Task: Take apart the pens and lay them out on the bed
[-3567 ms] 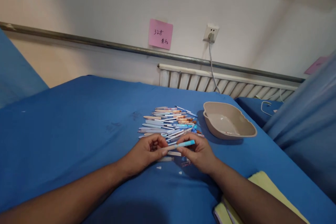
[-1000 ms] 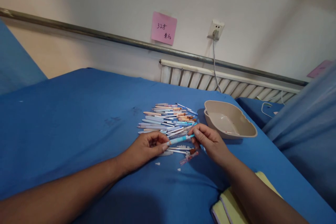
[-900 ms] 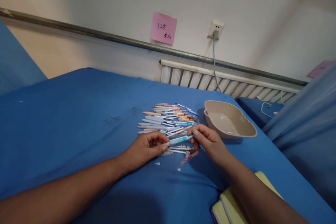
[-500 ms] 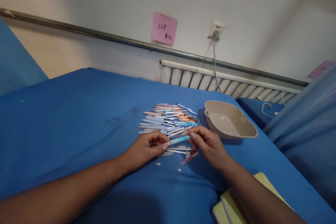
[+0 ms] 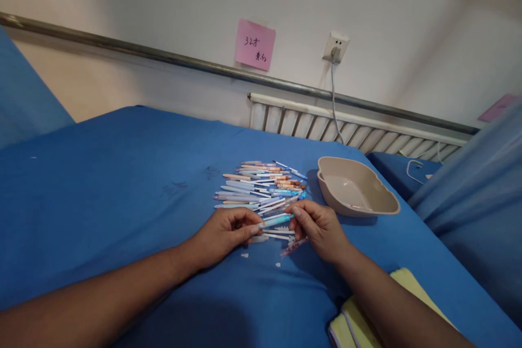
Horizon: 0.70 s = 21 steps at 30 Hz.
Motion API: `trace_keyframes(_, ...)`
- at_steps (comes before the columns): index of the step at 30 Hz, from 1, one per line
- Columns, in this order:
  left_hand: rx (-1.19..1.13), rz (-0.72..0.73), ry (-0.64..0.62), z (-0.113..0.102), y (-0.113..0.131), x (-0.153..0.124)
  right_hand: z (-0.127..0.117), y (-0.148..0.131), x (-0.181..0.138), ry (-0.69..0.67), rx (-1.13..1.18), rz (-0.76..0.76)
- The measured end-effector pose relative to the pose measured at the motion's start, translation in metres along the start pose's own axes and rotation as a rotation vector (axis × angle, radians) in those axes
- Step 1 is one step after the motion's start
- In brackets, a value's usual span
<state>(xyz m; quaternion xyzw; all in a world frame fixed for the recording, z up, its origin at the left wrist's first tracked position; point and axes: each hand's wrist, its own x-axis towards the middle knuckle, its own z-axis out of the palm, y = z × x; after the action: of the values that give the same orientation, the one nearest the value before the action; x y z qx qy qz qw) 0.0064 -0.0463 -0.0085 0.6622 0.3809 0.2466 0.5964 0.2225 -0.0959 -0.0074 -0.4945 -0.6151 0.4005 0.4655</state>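
Observation:
Both my hands hold one light-blue pen (image 5: 277,221) level above the blue cloth. My left hand (image 5: 226,234) pinches its left end, fingers curled. My right hand (image 5: 320,227) pinches its right end between thumb and fingertips. Just beyond them lies a pile of several pens (image 5: 261,187) in blue, white and orange. A few loose pens and small white bits (image 5: 281,237) lie under and in front of my hands.
A beige shallow tray (image 5: 381,205) stands right of the pile, with a thin stick inside. Yellow notebooks (image 5: 350,323) lie at the near right edge of the blue table (image 5: 101,201). Behind are a radiator, a wall socket with a cable and a pink note.
My right hand has slid left along the pen, closer to my left hand, and the pen's free blue tip has disappeared between the fingers. The view shifted slightly.

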Motion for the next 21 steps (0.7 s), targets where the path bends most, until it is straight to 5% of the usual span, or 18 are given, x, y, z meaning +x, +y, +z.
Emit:
trace_keyframes(11, 0.274, 0.174, 0.077, -0.0019, 0.0040, -0.0028, 0.0057, 0.0011, 0.0021, -0.018, 0.094, 0.145)
trace_keyframes(21, 0.214, 0.131, 0.062, -0.0028, 0.0017, 0.0001, 0.0001, -0.0020, -0.0053, -0.030, -0.112, -0.042)
